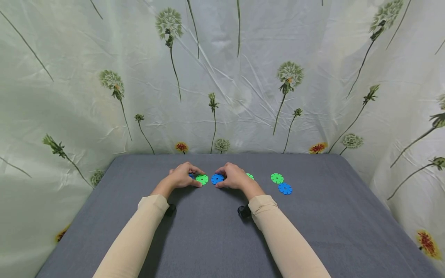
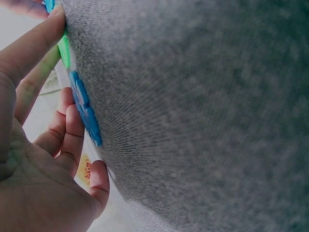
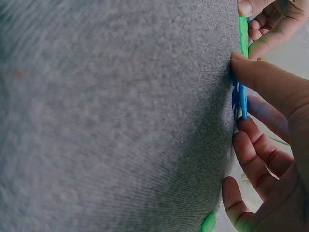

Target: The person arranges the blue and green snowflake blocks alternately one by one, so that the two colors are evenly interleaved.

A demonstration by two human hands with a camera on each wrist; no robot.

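My left hand (image 1: pixel 180 176) holds a green notched disc (image 1: pixel 203 179) by its edge between thumb and forefinger, flat on the grey cloth. Just to its right, my right hand (image 1: pixel 235 177) pinches a blue notched disc (image 1: pixel 217 178) the same way. A narrow gap separates the two discs in the head view. Behind the left fingers lies another blue disc (image 2: pixel 86 109), mostly hidden from the head camera. Past the right hand, a second green disc (image 1: pixel 250 176) shows only in part.
Farther right on the grey-covered table (image 1: pixel 333 216) lie one more green disc (image 1: pixel 277 178) and a blue disc (image 1: pixel 285 188), edges close together. A pale curtain (image 1: pixel 243 77) printed with dandelions hangs behind the table's far edge.
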